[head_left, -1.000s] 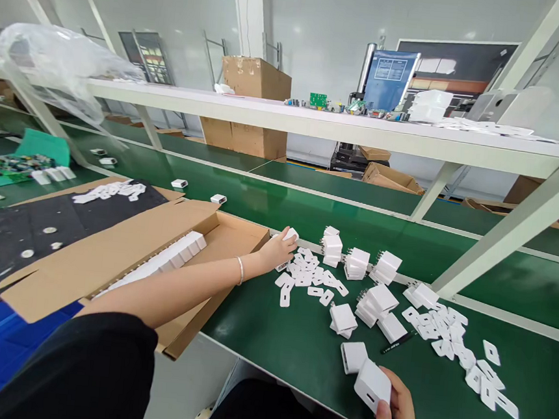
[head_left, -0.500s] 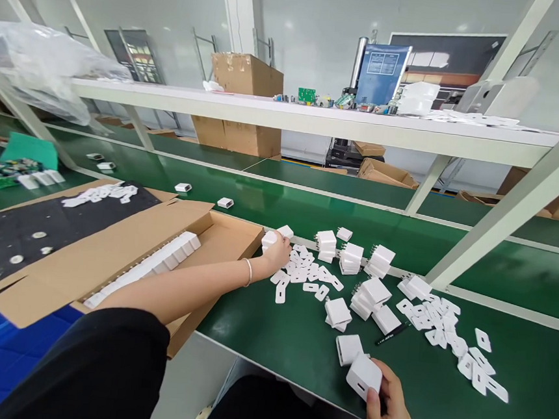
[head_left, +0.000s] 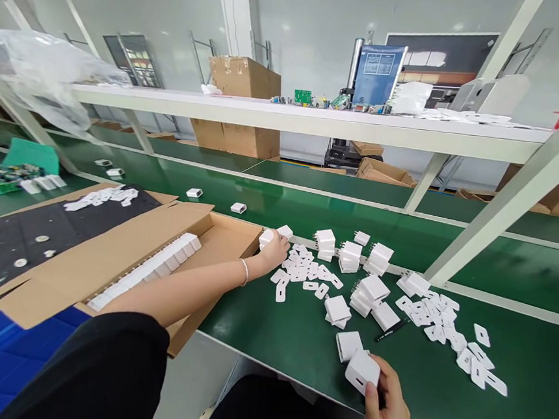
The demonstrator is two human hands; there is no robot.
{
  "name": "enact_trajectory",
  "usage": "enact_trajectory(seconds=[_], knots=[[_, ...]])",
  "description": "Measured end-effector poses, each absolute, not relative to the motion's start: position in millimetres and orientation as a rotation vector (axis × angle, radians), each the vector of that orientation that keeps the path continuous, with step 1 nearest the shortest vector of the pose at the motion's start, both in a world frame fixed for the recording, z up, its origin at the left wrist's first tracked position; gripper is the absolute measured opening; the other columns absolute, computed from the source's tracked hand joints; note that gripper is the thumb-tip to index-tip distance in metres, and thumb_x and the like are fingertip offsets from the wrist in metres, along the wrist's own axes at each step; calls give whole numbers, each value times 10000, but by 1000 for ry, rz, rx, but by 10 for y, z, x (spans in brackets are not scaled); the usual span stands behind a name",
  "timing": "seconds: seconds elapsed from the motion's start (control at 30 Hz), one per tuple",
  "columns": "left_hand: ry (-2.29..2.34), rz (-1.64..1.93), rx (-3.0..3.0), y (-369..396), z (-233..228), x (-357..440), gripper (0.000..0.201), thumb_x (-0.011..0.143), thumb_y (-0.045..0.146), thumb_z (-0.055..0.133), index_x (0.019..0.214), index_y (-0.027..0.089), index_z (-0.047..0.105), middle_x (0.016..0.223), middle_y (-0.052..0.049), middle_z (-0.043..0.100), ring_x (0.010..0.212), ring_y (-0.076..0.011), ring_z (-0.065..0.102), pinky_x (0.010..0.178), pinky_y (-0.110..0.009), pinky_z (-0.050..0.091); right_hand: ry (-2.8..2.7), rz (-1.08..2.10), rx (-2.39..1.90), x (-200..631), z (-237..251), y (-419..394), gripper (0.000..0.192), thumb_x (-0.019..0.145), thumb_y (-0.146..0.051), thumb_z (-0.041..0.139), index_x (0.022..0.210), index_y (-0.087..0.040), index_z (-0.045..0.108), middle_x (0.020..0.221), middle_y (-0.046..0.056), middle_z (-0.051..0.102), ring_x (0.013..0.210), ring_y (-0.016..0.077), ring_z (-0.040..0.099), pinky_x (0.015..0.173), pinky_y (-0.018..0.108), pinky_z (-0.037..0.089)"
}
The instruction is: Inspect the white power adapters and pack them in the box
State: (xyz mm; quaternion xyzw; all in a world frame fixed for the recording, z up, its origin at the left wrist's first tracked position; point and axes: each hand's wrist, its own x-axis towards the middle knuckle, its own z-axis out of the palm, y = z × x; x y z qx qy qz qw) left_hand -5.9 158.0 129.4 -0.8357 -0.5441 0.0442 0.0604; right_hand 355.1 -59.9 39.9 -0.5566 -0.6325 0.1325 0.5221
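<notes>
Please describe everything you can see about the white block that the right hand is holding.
The block is a small white casing with rounded edges, smooth and matte, like plastic. One face shows a short dark slot. It is tilted, one corner pointing toward the table, and sits at the near edge of the green surface. The right hand holds it from the right, fingers curled round its side. Its upper left corner is close to a similar casing lying flat on the table; whether they touch cannot be told.

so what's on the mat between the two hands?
Head view: between left hand and right hand lie flat white plates, a housing stack and one open housing; the right holds another white housing.
</notes>
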Motion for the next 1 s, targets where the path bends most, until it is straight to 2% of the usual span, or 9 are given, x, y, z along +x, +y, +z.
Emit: enact_trajectory(seconds=[0.2,0.33,0.4,0.43,0.53,0.6,0.7,0.8,1.0], knots=[[-1583,103,-2567,1311,1647,151,422,869,286,802,1287,251,757,1435,-193,654,1432,-501,450,1213,-756,217,-1463,361,-1336,3565,335,-612,502,997,-642,587,1149,-186,731,1014,111,814,722,234,763,548,254,564],[-1521,-51,-2648,639,1848,432,427,1017,438,645,1367,194,679,1431,-224,638,1355,-436,556,1154,-619,413,-1344,469,-1304,3497,358,-614,470,999,-618,608,1163,-195,732,1009,109,797,775,253,759,585,273,568],[-1576,-438,-2837,183,1854,601,488,1061,530,542,1430,222,629,1317,-192,696,1209,-386,655,1051,-555,516,-1287,553,-1247,3405,445,-603,463,1017,-604,584,1189,-198,726,977,100,780,685,221,709,531,265,525],[-1601,-632,-2953,-36,1830,683,512,1078,551,494,1490,258,576,1346,-168,694,1201,-359,668,1035,-517,538,-1268,592,-1214,3344,509,-595,462,1024,-601,571,1198,-201,725,959,93,770,625,195,663,499,259,496],[-1730,-1138,-3198,-540,1683,887,560,1114,559,397,1619,319,420,1409,-128,666,1245,-302,653,1078,-458,528,-1288,727,-1118,3132,744,-567,444,1024,-592,573,1183,-210,732,956,88,758,539,149,553,458,255,458],[-1811,-1490,-3231,-706,1562,970,546,1133,538,354,1640,338,391,1470,-114,623,1289,-273,621,1121,-430,501,-1334,828,-1067,2995,883,-550,421,1014,-579,598,1169,-213,738,970,93,765,559,156,572,458,256,469],[-1833,-1863,-3131,-763,1419,1031,492,1147,506,327,1587,352,486,1462,-99,608,1296,-257,589,1143,-404,467,-1372,924,-999,2835,989,-533,399,1012,-558,612,1173,-214,735,993,96,781,631,183,648,467,253,488],[-1862,-1997,-3017,-734,1326,1046,467,1144,511,342,1490,341,605,1265,-95,652,1149,-250,607,1057,-387,489,-1385,964,-971,2738,988,-533,395,1031,-546,588,1194,-213,721,1023,94,792,681,197,696,508,264,533],[-1818,-2198,-2832,-703,1108,969,402,1110,548,457,1293,304,718,1077,-68,627,1003,-232,585,919,-344,488,-1413,944,-909,2639,970,-575,375,1030,-525,625,1244,-226,696,1105,89,798,974,240,781,810,317,648]])
